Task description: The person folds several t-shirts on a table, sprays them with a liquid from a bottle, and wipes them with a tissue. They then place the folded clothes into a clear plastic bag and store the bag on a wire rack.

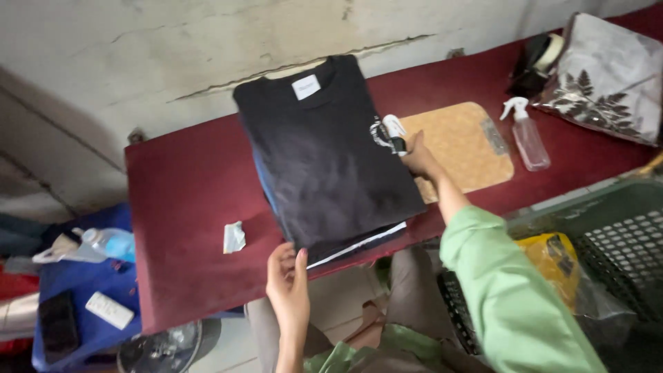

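Mid-fold, I'd say: folded black shirt (328,155) lies on red board (186,200), left hand (289,287) open w/ fingers at its near edge, right hand (418,157) gripping small white tool (395,131) at shirt's side; next likely needs squaring edges.

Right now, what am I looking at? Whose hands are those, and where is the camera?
The camera sits on a person's head and looks down, so the two hands are that person's own. There is no machine here.

In front lies a long dark red board. On it rests a folded stack of shirts, with a black one on top. The left hand touches the stack's near edge. The right hand, in a green sleeve, holds a small white and dark thing at the stack's side; I cannot tell what it is.

Also on the board: a tan clipboard, a clear spray bottle, a scrap of paper and a leaf-print bag.
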